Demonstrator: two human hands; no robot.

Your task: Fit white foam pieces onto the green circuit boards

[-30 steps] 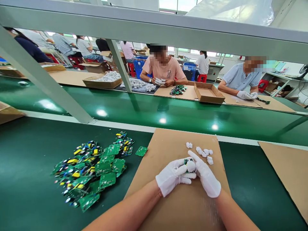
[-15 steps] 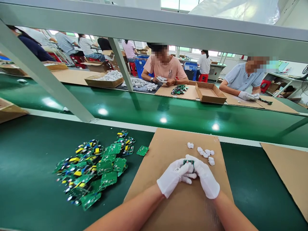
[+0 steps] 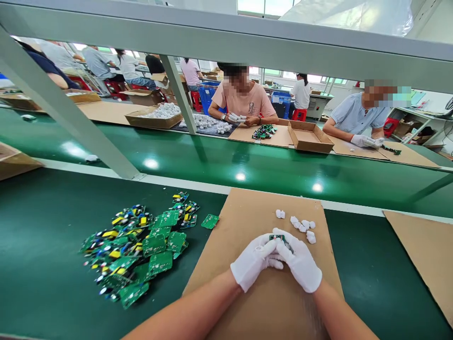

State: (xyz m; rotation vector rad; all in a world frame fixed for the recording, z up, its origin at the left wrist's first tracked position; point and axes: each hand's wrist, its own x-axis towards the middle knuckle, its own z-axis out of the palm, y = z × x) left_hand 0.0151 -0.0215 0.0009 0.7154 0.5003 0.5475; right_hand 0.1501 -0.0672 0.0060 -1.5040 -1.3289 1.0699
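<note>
Both my hands wear white gloves and meet over a cardboard sheet [image 3: 269, 302]. Between them is a small green circuit board [image 3: 277, 237], its top edge showing above my fingers. My left hand [image 3: 255, 259] closes on the board from the left. My right hand [image 3: 300, 259] grips it from the right, thumb laid across the front. The fingers cover most of the board. Just beyond my hands, several small white pieces [image 3: 302, 226] lie on the cardboard. To the left, a heap of green circuit boards [image 3: 152, 245] with yellow, blue and black components is piled on the dark green table.
A single board [image 3: 210, 221] lies by the cardboard's left edge. Past a metal rail runs a green conveyor belt [image 3: 212, 158]. A slanted post [image 3: 67, 104] and overhead beam [image 3: 226, 40] frame the view. Two people work across the belt near an open carton [image 3: 309, 137].
My right thumb has come inward across the front of the board, toward my left thumb. On the belt at far left, white items have shifted left.
</note>
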